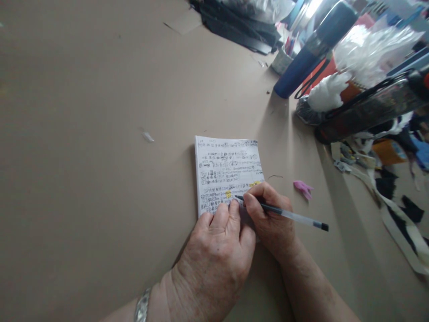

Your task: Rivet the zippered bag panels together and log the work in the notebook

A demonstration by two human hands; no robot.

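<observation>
A small white notepad lies on the table, its page covered in dark handwriting with a few yellow highlighted spots. My left hand rests on the lower part of the pad, fingers laid out across the page. In my right hand a pen with a clear barrel and black ends is pinched between thumb and fingers. The pen's tip is at the page, close to a yellow spot and my left fingertips. My hands hide the bottom of the page.
Right of the pad lies a small pink clip. A blue bottle and a dark tumbler stand at the right, amid plastic bags and clutter. Fabric strips lie along the right side. A plastic scrap lies left.
</observation>
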